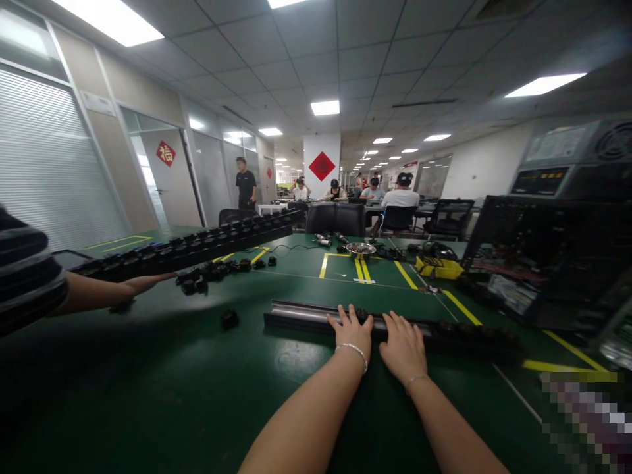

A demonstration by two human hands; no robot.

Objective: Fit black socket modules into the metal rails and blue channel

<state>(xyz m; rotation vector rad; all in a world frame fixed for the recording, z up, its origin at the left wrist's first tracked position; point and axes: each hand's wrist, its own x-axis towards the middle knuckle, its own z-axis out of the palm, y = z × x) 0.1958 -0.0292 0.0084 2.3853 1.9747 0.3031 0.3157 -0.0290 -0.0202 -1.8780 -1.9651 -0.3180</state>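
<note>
A long dark metal channel rail (296,316) lies across the green table in front of me. My left hand (353,336) rests on the rail with its fingers spread. Beside those fingertips, a small black part (362,315) sits on the rail. Just to the right, my right hand (403,342) lies over the same rail, fingers stretched out, palm side hidden. Toward its right end the rail carries several black pieces (464,331), too dark to make out. A single black block (230,319) stands off the rail's left end.
At left, a co-worker's hand (143,283) supports a second long black rail (197,242). Several loose black parts (195,280) lie near it. Farther back are a metal bowl (360,249) and a yellow bin (439,268). A computer case (523,257) stands at right.
</note>
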